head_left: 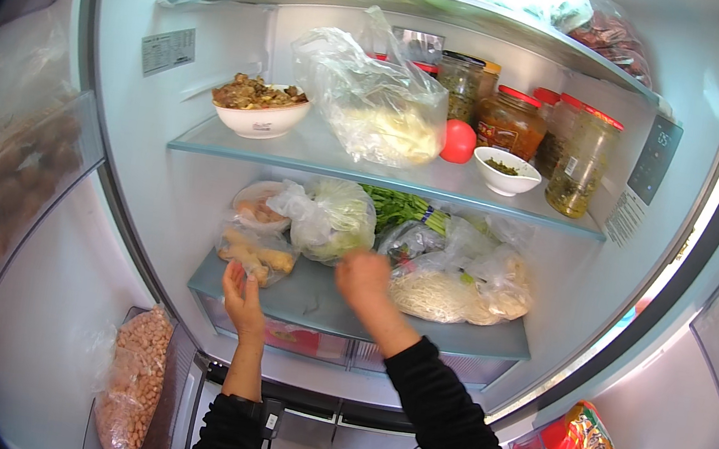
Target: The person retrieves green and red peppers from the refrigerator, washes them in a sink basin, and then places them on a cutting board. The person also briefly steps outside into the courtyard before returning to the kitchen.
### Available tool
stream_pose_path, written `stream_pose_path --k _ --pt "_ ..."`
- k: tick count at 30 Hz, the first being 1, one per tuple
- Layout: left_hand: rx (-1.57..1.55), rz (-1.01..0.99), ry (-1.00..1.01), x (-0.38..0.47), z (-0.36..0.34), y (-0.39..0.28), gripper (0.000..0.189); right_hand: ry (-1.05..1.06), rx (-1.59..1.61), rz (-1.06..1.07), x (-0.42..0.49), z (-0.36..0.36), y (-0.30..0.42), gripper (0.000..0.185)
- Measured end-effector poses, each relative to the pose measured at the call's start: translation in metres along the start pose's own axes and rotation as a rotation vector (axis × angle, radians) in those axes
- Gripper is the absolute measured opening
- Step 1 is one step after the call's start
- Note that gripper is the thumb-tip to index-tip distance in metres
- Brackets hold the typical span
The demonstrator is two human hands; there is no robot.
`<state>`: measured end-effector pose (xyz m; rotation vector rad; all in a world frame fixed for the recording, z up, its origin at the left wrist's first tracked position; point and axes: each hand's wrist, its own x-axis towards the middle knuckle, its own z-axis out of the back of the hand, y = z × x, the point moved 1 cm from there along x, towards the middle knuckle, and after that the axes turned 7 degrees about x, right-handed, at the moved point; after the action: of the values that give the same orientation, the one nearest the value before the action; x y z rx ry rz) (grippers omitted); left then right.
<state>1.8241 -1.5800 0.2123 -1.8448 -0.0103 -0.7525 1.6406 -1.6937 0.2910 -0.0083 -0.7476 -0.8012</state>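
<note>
My left hand (244, 299) is at the front of the lower shelf (313, 298), fingers apart, its fingertips at a clear bag of ginger (257, 256). Behind the ginger sits a bagged bowl (259, 204) of pale food. My right hand (362, 277) is curled in front of a bagged leafy cabbage (335, 221); whether something is inside its fingers cannot be seen. To its right lies a clear bag of thin pale noodles (436, 292), with a dark-looking bagged item (414, 240) behind it. Green leafy stalks (396, 209) lie at the back.
The glass middle shelf (367, 173) holds a bowl of cooked food (259, 112), a plastic bag (382, 116), a tomato (459, 142), a small white bowl (505, 176) and several jars (582, 160). Open doors flank the refrigerator; a bag of peanuts (134, 379) stands in the left one.
</note>
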Motion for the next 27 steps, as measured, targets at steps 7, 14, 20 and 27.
stream_pose_path --k 7,14,20,27 --pt "0.088 -0.102 0.228 -0.041 -0.051 -0.032 0.042 0.324 -0.006 -0.402 -0.01 0.065 -0.109 0.058" --pt "0.213 -0.206 0.23 -0.051 -0.062 -0.023 0.041 0.182 -0.097 -0.398 0.013 0.045 -0.107 0.065" --pt "0.344 -0.206 0.278 -0.048 -0.061 -0.022 0.041 0.173 -0.275 -0.433 0.041 0.006 -0.121 0.032" --pt "0.312 -0.23 0.263 -0.052 -0.064 -0.023 0.037 -0.448 0.232 -0.315 0.028 0.051 -0.103 0.012"
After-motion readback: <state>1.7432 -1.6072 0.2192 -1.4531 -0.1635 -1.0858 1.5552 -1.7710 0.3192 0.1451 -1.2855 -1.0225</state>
